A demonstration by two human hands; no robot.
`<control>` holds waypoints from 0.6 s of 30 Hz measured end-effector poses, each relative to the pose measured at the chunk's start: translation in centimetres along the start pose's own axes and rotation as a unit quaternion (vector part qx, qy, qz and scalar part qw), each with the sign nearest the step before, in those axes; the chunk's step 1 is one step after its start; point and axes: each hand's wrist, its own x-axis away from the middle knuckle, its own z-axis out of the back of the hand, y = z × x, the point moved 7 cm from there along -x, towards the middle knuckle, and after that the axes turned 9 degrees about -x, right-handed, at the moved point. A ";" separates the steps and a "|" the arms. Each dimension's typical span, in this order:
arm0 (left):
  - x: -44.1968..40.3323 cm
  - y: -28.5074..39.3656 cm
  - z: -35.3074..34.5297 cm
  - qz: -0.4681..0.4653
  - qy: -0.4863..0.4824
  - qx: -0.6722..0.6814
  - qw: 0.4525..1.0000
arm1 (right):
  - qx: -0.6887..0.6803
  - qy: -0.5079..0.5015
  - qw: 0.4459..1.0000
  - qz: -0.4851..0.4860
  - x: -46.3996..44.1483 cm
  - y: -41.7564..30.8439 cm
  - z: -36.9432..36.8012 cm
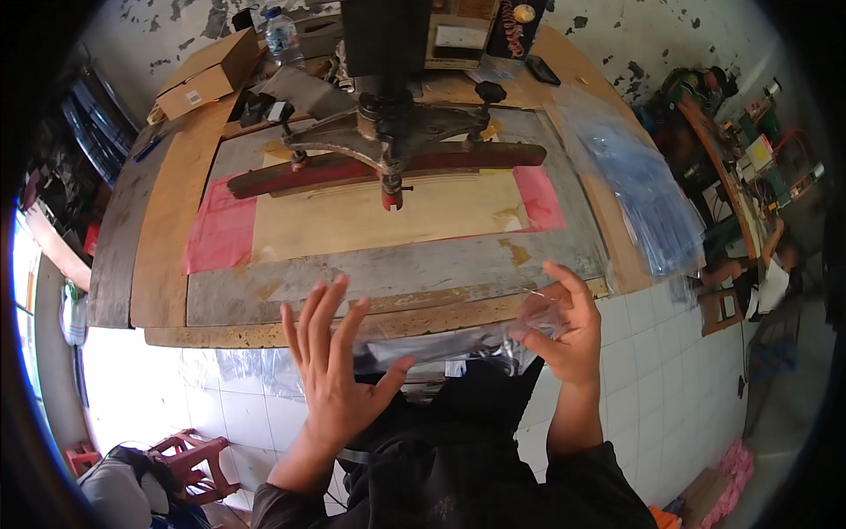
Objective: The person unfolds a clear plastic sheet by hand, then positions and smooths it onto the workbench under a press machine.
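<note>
In the right hand (568, 333) — clear plastic (544, 316) rests.

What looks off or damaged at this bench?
Mostly wear: the wall behind has dark patches where paint seems to have flaked, and the grey plate carries ragged brown patches that look like residue. The clear plastic by the right hand looks crumpled, though that may be normal.

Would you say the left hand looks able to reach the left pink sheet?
Probably yes: the left hand is open, and nothing visible blocks the left pink sheet except the red bar over its far end.
</note>
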 end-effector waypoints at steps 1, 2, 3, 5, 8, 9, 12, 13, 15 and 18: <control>-0.9 0.6 -0.1 -0.018 -0.032 0.033 0.999 | 0.001 -0.024 1.000 -0.002 -0.2 -0.2 -0.4; -1.3 1.0 -0.3 -0.035 -0.064 0.065 0.995 | 0.001 -0.047 0.999 -0.003 -0.5 -0.4 -0.7; -0.8 0.6 0.8 -0.033 -0.058 0.063 0.996 | 0.001 -0.052 0.999 0.001 -0.1 -1.3 -1.8; 0.0 0.1 -1.7 0.047 -0.242 0.219 0.944 | 0.126 -0.086 0.987 0.051 -0.6 -3.1 -2.4; 0.9 -0.5 -1.9 -0.003 -0.273 0.255 0.928 | 0.220 -0.108 0.964 0.102 -1.0 -6.2 -1.8; 1.2 -0.7 -2.2 -0.003 -0.274 0.257 0.927 | 0.221 -0.107 0.964 0.100 -1.0 -7.0 -1.7; 0.7 -2.2 0.7 0.021 -0.008 0.149 0.989 | 0.117 0.110 0.980 0.115 -1.0 -10.5 1.7; 1.0 -2.1 0.6 0.024 -0.008 0.153 0.988 | 0.112 0.145 0.972 0.147 -1.0 -11.9 2.7; 1.7 -2.2 2.9 0.030 0.172 0.132 0.976 | 0.122 0.182 0.955 0.199 -0.6 -14.4 4.9; 3.3 -1.0 2.0 0.003 0.168 0.195 0.966 | 0.094 0.257 0.937 0.216 1.5 -16.9 7.7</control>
